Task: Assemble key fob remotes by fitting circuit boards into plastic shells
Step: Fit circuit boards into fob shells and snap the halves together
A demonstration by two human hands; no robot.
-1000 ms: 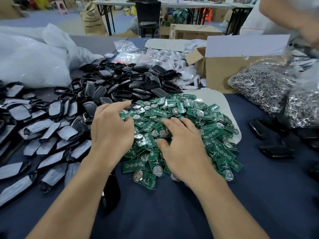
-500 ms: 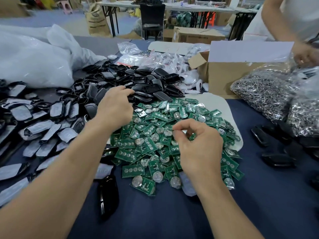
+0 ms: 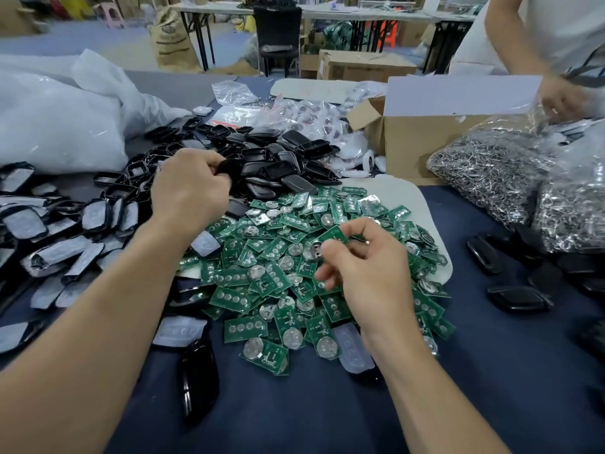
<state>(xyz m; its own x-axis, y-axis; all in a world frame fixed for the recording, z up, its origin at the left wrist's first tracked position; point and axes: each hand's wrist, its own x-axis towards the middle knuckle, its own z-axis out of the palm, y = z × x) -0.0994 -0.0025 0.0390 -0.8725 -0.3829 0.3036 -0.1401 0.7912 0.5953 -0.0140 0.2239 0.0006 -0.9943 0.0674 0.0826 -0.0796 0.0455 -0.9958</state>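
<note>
Across the dark blue counter [image 3: 491, 371], the left hand [image 3: 190, 191] is gripping a black plastic shell [image 3: 229, 168] while the right hand [image 3: 370, 273] fingers [image 3: 360, 226] are pinching a green circuit board [image 3: 335, 235] above its pile, apparently for fitting together.

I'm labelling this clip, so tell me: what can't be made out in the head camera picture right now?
Head view: black shell in the left hand, mostly covered by fingers and blurred.
Head view: circuit board pinched by the right hand, partly hidden by fingers; markings too small.
Head view: cardboard box, contents hidden by its own wall.
Head view: second person, cut off by top and right edges.
</note>
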